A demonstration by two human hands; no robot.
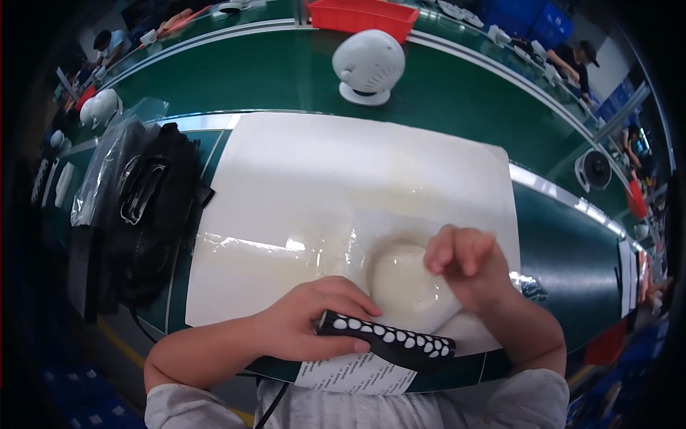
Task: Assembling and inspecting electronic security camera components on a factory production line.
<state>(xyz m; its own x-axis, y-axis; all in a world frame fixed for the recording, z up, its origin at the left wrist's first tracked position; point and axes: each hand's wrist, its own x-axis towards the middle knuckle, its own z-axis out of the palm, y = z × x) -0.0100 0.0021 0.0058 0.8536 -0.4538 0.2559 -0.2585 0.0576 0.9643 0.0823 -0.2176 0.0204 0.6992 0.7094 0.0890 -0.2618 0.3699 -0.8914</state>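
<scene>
My left hand [304, 322] is closed on one end of a black strip-shaped part [401, 342] with a row of white oval spots along it. The part lies slantwise near the front edge of a white board [300, 171]. Above the board's right side my right hand [471, 268] is raised, apart from the part, its fingers curled together; whatever they may pinch is too small to make out. Clear tape covers a round hollow [407, 279] in the board between the hands. A white printed sheet [357, 377] sticks out below the part, at the table's front edge.
Left of the board lie a black cloth bag [161, 207] and clear plastic wrapping [107, 168]. A white rounded device on a base [368, 68] stands on the green belt [250, 79] beyond, before a red bin [364, 16]. Other people work farther off.
</scene>
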